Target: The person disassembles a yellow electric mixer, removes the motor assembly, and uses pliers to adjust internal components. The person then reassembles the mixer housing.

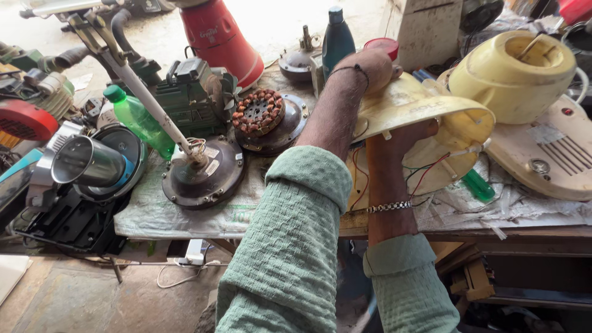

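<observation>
Now, from the head view, you have both hands on a cream plastic housing (425,114) lifted just above the bench (530,231). Your left hand (370,68) clasps its upper rear edge, grip clenched on the plastic, a thin dark band at the wrist. Your right hand (401,139) grasps it from below, thumb pressed on the underside, a metal bracelet (389,207) on that wrist. Red and green wires (425,176) hang beneath the housing. Just right of it stands a rounded cream motor cover (515,77); to the left lie a copper-wound stator (259,111) and a green bottle (139,120).
</observation>
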